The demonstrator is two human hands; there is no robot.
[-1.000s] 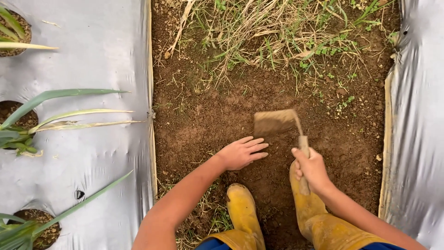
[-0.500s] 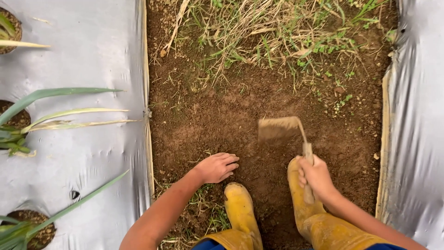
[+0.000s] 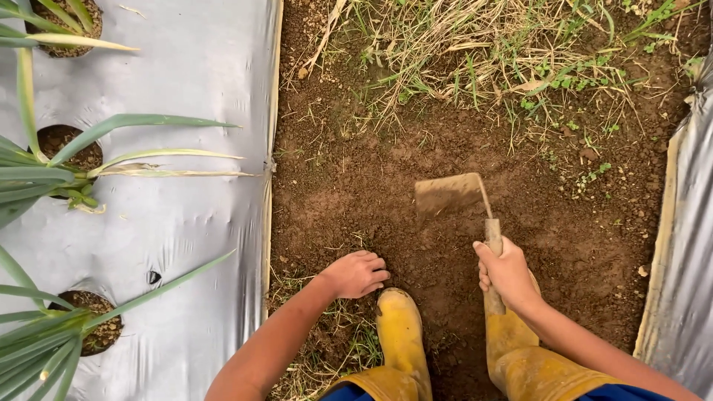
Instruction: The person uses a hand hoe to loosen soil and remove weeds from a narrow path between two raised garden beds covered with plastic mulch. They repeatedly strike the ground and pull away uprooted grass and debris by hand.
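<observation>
Landmark: the hand hoe (image 3: 449, 194), its flat muddy blade resting on bare soil (image 3: 356, 193) in the furrow.
Boots: two yellow rubber boots (image 3: 401, 334), nearest the camera, stand on the soil just behind the hoe.
Change: the left hand (image 3: 359, 273), which lay flat and spread beside the blade a second ago, has drawn back towards the left boot and curled; the blade has stayed in much the same patch of ground. I judge a handful of loosened weeds or soil is being gathered between strokes.
Left hand pose: fingers bent under, knuckles up, pressed to the ground left of and behind the blade; whether it encloses anything I cannot tell.
Right hand pose: the right hand (image 3: 506, 273) is wrapped firmly round the wooden handle, just behind the blade's neck, wrist straight, forearm coming in from the lower right.
Left of hoe: silver plastic mulch sheet (image 3: 186, 223) with long-leaved plants (image 3: 44, 174) growing through holes.
Right of hoe: another mulch edge (image 3: 683, 245).
Beyond hoe: dry grass and green weeds (image 3: 483, 59), uncleared.
</observation>
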